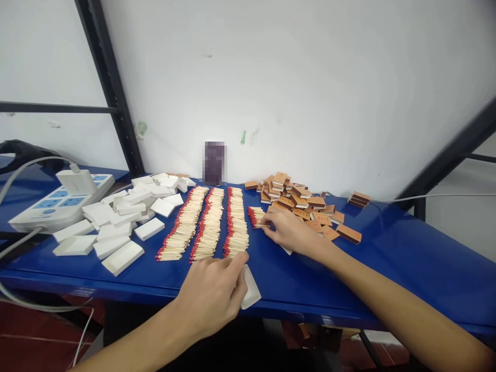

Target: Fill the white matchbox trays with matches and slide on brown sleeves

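Note:
My left hand [215, 289] is closed at the near edge of the table, with a white matchbox tray [251, 290] gripped at its side. The fingers partly cover that tray. Farther right, my right hand [289, 228] pinches at the near end of a short row of red-tipped matches [256, 215], a matchstick between its fingertips. Just below this hand, a small white edge [287, 250] shows; the rest of it is hidden. Three long rows of matches [235, 222] lie on the blue table [310, 281], left of the short row.
White matchbox trays [123, 257] are heaped on the left, beside a power strip [58, 206] with a plugged-in charger. Orange filled or sleeved matchboxes [284, 201] pile up behind my right hand. A blurred dark object [214, 163] leans on the wall. Dark metal posts [116, 98] frame the table.

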### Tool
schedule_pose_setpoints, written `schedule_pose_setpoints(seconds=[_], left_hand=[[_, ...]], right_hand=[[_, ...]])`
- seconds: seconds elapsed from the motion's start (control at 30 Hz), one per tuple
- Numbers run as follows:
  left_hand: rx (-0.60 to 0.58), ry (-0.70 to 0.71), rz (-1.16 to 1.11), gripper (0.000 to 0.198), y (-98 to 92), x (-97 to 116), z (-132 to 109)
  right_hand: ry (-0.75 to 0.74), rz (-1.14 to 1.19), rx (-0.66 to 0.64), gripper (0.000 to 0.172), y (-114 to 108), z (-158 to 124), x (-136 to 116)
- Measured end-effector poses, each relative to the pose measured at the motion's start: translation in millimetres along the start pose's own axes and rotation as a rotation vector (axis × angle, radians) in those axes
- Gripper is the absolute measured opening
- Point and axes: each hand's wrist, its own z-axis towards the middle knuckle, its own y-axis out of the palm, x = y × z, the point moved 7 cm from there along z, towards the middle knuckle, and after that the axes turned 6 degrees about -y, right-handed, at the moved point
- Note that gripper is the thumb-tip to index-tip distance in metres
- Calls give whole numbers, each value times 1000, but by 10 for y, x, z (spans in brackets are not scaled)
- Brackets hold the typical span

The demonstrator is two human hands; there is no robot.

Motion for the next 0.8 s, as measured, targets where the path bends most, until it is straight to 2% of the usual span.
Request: schedule_pose_setpoints(seconds=[0.17, 0.33, 0.43, 0.53, 0.6, 0.63, 0.73, 0.8], left_hand=[[-43, -55, 219, 32, -3, 51, 38], [-68, -81, 265, 41, 9, 171, 151], [-21, -90, 261, 41, -44, 245, 211], [94, -91, 251, 38, -236, 204, 160], [128, -127, 271, 34, -406, 24, 49], [112, -177, 300, 34, -487, -130, -20], [-16, -370, 380, 37, -703, -721, -260], [-112, -464, 353, 38, -804, -1080, -404]], right_hand=[[-7, 19, 31, 15, -2, -20, 15], [-9, 11, 83, 14, -103, -53, -39], [-8, 0, 113, 12, -162, -85, -53], [-30, -4, 98, 11, -187, -117, -71], [-63, 7, 54, 10, -182, -134, -98], [-80, 14, 33, 11, -179, -141, -114], [-116, 37, -25, 11, -165, -152, -156], [-129, 47, -52, 10, -148, -153, -178]])
